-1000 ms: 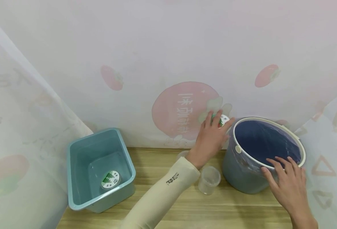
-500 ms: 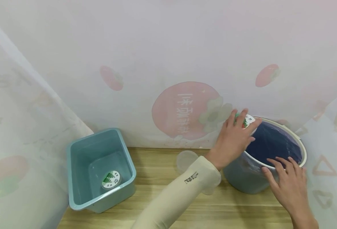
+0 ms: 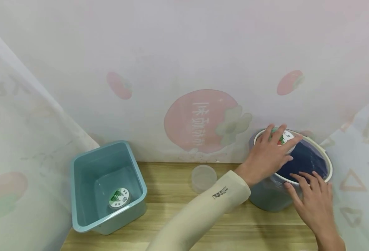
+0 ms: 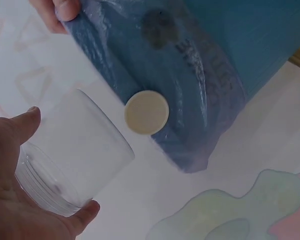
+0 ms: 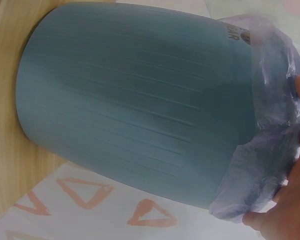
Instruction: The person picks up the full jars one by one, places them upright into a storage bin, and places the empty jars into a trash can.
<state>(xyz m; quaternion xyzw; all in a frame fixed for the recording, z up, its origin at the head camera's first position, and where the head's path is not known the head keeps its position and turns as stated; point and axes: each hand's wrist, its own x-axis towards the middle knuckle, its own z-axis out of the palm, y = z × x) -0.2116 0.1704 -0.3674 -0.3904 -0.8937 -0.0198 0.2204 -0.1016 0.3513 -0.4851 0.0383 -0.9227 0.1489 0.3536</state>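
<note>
My left hand grips a clear plastic jar, thumb and fingers spread around its sides. The jar's white round label, with red and green print, shows between the fingers in the head view. This jar is above the near-left rim of a blue-grey trash bin. My right hand rests on the bin's front-right rim, fingers loosely spread over the opening. A thin purple plastic bag lines the bin and folds over its rim.
A teal rectangular basin stands at left, with a round white-and-green-labelled jar inside. A clear round container stands on the wooden table. A printed white curtain encloses the back and sides.
My left hand has carried the jar rightward, from beside the bin to over its rim. The forearm now hides most of another clear container on the table. My right hand has stayed at the rim.
</note>
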